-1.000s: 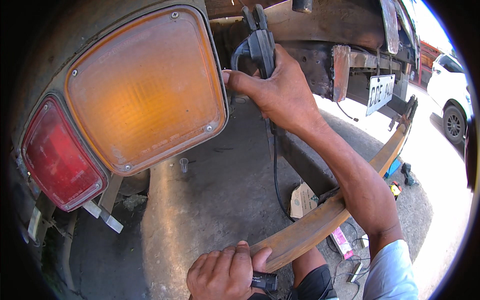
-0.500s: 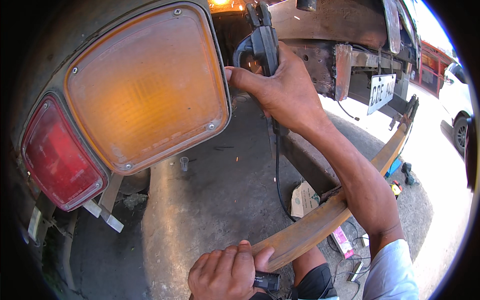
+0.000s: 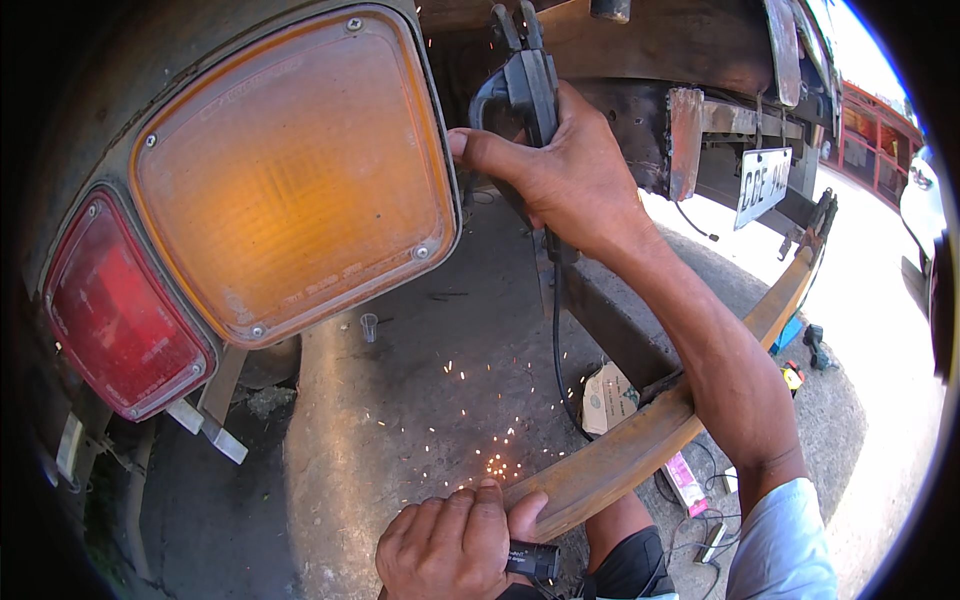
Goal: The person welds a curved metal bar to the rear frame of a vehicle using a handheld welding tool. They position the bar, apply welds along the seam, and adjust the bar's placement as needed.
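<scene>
In my right hand (image 3: 585, 180) is a black welding electrode holder (image 3: 530, 90), its jaws pointing up under the vehicle body. My fingers wrap its handle, and the thumb tip reaches the edge of an amber lamp (image 3: 300, 180). A black cable (image 3: 557, 340) hangs from the handle. Lower down, my left hand (image 3: 450, 545) closes over the near end of a long rusty brown beam (image 3: 610, 460), thumb lying along it. A small black cylindrical device (image 3: 533, 561) sits beside that hand. The holder's jaws are partly in shadow; I cannot make out a rod.
A red lamp (image 3: 130, 310) is left of the amber one. Sparks (image 3: 497, 465) scatter over the concrete floor (image 3: 350, 450). A clear cup (image 3: 369, 327), a brown paper packet (image 3: 607, 398), a pink box (image 3: 685, 485) and a dark power tool (image 3: 815, 345) lie below. A licence plate (image 3: 764, 188) hangs right.
The bright orange glow at the top above the holder is gone. Many sparks now show near the floor above my left hand. The right hand has dipped very slightly; the left stays put.
</scene>
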The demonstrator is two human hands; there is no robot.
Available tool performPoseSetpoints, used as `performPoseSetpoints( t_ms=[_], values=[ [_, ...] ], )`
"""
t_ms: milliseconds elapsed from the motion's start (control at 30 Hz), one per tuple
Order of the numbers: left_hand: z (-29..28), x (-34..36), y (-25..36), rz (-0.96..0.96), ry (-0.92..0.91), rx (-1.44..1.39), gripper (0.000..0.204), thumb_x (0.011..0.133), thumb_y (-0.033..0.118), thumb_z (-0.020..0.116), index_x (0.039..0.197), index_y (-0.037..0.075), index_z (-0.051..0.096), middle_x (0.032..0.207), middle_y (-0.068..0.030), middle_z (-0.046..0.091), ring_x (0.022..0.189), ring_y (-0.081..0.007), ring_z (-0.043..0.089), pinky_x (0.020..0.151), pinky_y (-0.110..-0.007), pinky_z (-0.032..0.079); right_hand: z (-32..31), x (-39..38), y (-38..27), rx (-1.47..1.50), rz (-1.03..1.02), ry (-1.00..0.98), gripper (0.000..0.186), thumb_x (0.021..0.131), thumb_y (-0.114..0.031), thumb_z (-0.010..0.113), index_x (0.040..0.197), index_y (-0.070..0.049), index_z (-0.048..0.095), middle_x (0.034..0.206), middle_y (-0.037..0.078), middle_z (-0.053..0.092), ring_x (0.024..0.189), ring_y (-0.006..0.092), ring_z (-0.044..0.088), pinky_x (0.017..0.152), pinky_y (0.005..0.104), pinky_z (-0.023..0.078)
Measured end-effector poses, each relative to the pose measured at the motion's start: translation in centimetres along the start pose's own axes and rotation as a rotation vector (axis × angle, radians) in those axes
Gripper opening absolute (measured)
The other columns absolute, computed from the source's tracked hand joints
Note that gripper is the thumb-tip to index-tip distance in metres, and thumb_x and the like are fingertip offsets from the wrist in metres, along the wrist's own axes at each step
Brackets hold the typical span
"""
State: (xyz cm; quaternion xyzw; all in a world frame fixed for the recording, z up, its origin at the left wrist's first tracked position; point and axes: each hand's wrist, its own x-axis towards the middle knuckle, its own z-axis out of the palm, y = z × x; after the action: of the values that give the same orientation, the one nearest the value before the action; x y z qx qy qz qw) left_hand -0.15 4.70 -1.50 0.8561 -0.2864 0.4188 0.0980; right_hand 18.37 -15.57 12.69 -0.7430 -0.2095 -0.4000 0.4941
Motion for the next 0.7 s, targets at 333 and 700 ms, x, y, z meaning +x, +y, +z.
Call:
performPoseSetpoints(
  t_ms=[333,700],
  values=[
    [-0.13,0.08,0.19,-0.019,-0.010,0.006,0.027,0.096,0.027,0.083,0.089,0.003,0.074,0.079,-0.0136,0.073,0.069,-0.0331,0.072,0.063,-0.043,0.058,-0.15,0.21,0.04,-0.021,-0.011,-0.016,0.071,0.079,-0.051,0.092,0.114,0.005,0.067,0.101,0.018,0.076,0.096,0.0277,0.075,0.091,0.0416,0.059],
    [-0.23,0.17,0.28,-0.032,-0.019,0.014,0.027,0.095,0.027,0.084,0.090,0.002,0.075,0.080,-0.0136,0.074,0.069,-0.0330,0.072,0.064,-0.043,0.059,-0.27,0.37,0.26,-0.012,-0.014,-0.030,0.069,0.079,-0.051,0.092,0.114,0.003,0.068,0.101,0.016,0.076,0.095,0.0237,0.074,0.089,0.0403,0.059]
  ],
)
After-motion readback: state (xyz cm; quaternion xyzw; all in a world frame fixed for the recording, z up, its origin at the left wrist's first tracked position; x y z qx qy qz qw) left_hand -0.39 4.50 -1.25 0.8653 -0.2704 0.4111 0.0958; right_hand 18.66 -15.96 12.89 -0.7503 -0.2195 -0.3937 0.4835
